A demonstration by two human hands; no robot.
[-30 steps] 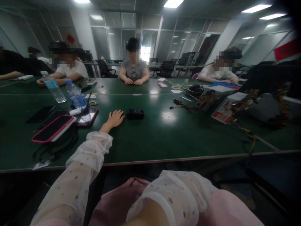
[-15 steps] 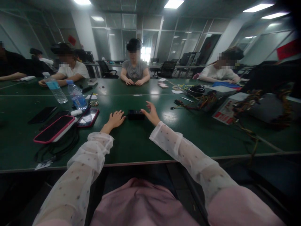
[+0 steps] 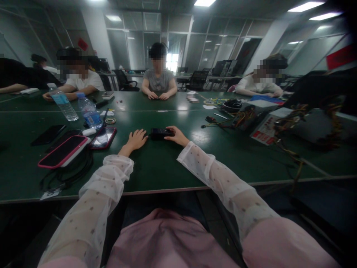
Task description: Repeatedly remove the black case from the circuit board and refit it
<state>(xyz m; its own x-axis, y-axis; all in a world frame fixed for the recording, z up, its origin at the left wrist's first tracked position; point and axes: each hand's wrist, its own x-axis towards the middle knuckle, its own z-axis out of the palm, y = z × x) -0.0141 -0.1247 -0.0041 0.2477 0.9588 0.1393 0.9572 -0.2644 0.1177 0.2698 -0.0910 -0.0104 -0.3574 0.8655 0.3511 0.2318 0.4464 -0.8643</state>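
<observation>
Dim overall, lit by ceiling lights (image 3: 306, 6) and a bright far window (image 3: 172, 62); glare patches the worktop (image 3: 156, 169); the top-right corner is black.

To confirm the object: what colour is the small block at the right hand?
The small block is black; the head view shows it.

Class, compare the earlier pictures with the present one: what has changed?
The right hand, out of sight at first behind its own raised sleeve, reached forward over the table, open, and its fingers have now closed around the right end of the black box. The left hand stayed flat beside the box's left end; the box and bottles visibly kept their places.
</observation>
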